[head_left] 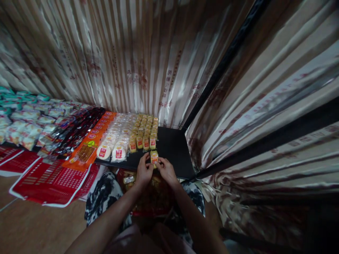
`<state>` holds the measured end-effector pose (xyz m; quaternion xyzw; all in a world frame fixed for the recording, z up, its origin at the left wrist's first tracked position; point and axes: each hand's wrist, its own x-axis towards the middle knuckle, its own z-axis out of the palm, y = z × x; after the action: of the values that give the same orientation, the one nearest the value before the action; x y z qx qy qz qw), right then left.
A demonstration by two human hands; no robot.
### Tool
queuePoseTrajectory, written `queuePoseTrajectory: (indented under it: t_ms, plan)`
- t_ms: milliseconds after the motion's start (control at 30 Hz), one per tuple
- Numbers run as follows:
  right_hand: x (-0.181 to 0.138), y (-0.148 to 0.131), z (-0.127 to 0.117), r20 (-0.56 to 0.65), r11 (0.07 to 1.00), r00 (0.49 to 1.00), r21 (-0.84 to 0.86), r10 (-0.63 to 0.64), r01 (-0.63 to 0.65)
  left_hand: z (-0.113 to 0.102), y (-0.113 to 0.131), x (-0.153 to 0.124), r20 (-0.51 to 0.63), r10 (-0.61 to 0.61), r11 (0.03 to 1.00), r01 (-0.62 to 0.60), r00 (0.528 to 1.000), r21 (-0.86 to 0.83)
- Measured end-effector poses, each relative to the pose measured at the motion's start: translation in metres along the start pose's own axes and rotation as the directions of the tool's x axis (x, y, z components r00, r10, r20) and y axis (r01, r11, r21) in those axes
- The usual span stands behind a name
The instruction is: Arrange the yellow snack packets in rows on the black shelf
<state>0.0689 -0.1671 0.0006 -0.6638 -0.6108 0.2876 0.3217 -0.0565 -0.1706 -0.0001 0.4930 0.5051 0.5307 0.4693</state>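
Observation:
A small yellow snack packet [154,155] with a red-and-white label stands upright between my hands, at the front of a black tabletop [172,148]. My left hand [144,171] pinches its left side. On its lower right side are the fingertips of my right hand [167,171], closed on it as well. Just beyond it stand rows of similar yellow packets [146,142], close together. To their left lie rows of round white packaged snacks [119,152], also with red labels.
An orange snack bag [84,153], dark packets [79,130] and heaps of white packets [29,130] line the table's left. Red bags [53,180] hang below its front edge. A red container [148,201] with packets sits between the knees. Curtains [127,63] and dark poles [219,70] enclose the table.

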Motion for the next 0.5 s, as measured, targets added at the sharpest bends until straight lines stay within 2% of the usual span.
queuePoseTrajectory:
  t_ms: [67, 167, 333, 500]
  plan:
    - [0.01, -0.001, 0.002, -0.027, 1.0, 1.0, -0.007, -0.002, 0.002, -0.001, 0.0, 0.004, -0.018, 0.035, 0.996, -0.033, 0.999, 0.08]
    - [0.022, -0.001, 0.006, -0.106, 1.0, 0.994, -0.019, 0.02, -0.022, -0.005, 0.0, 0.01, 0.032, 0.054, 0.98, -0.06, 0.998, 0.192]
    - [0.037, -0.005, 0.011, -0.176, 0.999, 0.984, -0.018, 0.035, -0.039, -0.005, -0.003, 0.022, 0.136, 0.023, 0.972, -0.054, 0.99, 0.229]
    - [0.052, -0.011, 0.015, -0.194, 0.999, 0.98, -0.036, 0.033, -0.041, -0.002, -0.008, 0.036, 0.125, 0.048, 0.953, -0.083, 0.991, 0.292]
